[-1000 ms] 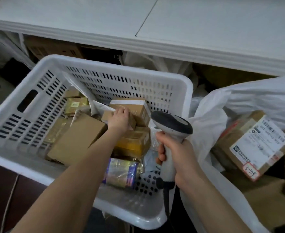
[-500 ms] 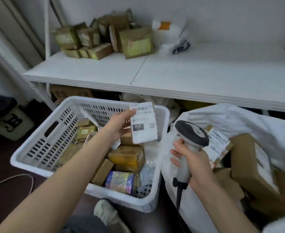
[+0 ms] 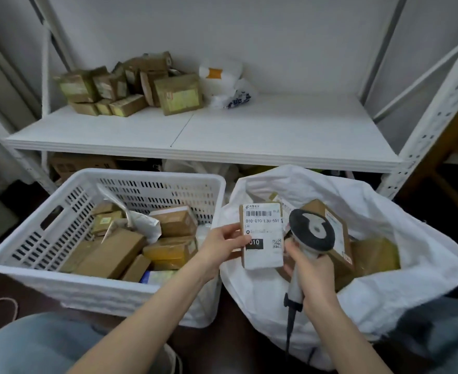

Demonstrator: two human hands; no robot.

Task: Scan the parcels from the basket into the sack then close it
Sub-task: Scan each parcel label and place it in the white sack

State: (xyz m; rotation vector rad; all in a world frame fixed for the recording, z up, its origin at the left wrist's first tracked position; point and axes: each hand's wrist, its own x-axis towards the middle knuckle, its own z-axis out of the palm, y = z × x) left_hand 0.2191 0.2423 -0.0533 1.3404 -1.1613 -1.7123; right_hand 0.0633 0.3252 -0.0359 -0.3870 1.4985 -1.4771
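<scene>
Parcel (image 3: 261, 236) = small flat cardboard box. Front is nearly all white paper label: barcode at top, printed code starting 010-010, black block w/ "010", QR at lower right. It's upright, label facing me, over the near-left part of the sack (image 3: 384, 292) mouth, just R of the basket (image 3: 109, 288).

L hand (image 3: 223, 245) pinches the parcel's left edge, thumb on the label face. Fingers go behind the box, can't see them.

R hand (image 3: 311, 271) is wrapped round the scanner (image 3: 311, 233) handle. Handle is pale smooth plastic, head is a round dark disc w/ a light insert. Head sits just beside the parcel's right edge; can't tell if touching. Thin black cable (image 3: 290, 330) hangs from the handle base.

Basket: rigid white plastic, rectangular, slotted walls, grip cutout in left wall. Inside are brown cardboard boxes of mixed sizes, some w/ glossy yellowish tape, plus a crumpled white poly mailer (image 3: 141, 225).

Sack: soft white fabric, creased, mouth open. It holds more brown boxes w/ white labels.

Behind both: shelf (image 3: 276, 136) w/ flat white boards and perforated white metal uprights. Pile of taped cardboard boxes (image 3: 179, 94) at back left, white poly bags (image 3: 230, 87) next to it.
</scene>
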